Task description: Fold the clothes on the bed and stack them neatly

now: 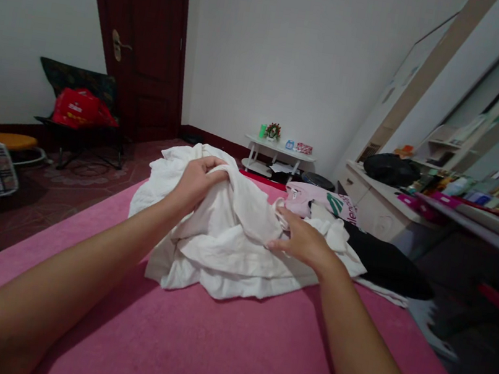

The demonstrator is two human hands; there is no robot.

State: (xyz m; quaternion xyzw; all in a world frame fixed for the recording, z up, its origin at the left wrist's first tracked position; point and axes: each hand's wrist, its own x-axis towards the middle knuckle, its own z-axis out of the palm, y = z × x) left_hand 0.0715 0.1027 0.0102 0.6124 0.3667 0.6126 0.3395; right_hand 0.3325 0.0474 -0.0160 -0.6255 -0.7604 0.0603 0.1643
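A crumpled white garment (239, 257) lies spread in front of me, its kind hidden by the folds. My left hand (201, 177) pinches a raised fold near its upper middle, lifting the fabric into a ridge. At the garment's right side is my right hand (303, 235), its thumb and fingers apart and touching the cloth. Beyond that hand lie a pink garment (301, 198) with green and dark print and a black garment (375, 256).
Beneath the clothes is a pink-covered bed (207, 343). A folding chair (78, 77) with a red bag (80, 108) stands by the dark red door (142, 27). A small white table (278, 147) is against the far wall. To the right, a cluttered dresser (371, 189) stands close.
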